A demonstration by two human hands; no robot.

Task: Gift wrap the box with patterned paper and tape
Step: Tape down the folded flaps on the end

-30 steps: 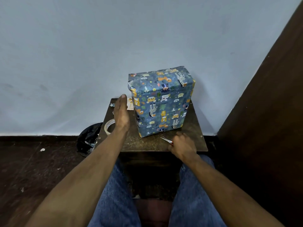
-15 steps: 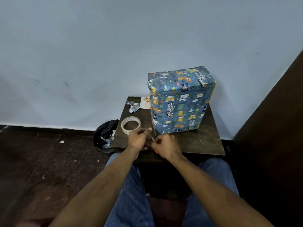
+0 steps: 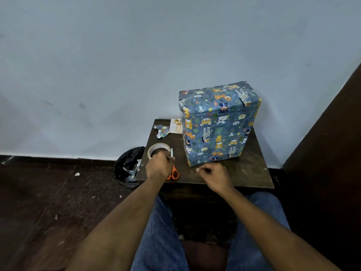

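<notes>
The left hand (image 3: 159,167) is hiding most of the orange scissors (image 3: 173,169) and the tape roll's (image 3: 158,150) near edge.

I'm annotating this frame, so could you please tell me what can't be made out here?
- Head view: what the right hand pinches is too small to tell.
- The left hand covers part of the scissors and tape roll.
- The wrapped box hides its own back and part of the card.
</notes>
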